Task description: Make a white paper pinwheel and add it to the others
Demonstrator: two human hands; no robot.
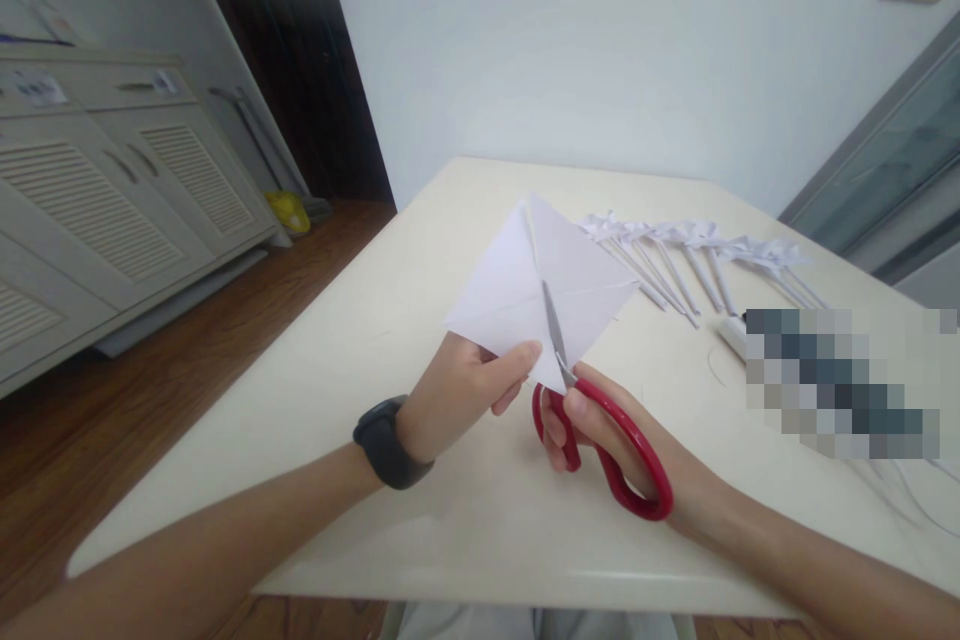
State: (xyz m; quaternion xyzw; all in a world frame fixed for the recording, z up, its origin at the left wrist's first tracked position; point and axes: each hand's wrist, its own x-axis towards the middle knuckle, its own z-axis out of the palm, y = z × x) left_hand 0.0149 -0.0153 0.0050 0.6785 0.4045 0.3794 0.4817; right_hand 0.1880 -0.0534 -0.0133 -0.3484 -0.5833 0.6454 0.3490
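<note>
Red-handled scissors [628, 426] in right fingers [577, 404], white paper [499, 275] in left [512, 368].

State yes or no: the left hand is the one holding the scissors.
No, the right hand holds the red-handled scissors, while the left hand holds the creased white paper.

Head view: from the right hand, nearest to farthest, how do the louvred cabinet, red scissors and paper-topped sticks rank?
1. Red scissors: gripped in the right hand.
2. Paper-topped sticks: on the table's right side.
3. Louvred cabinet: off the table, far left.
</note>
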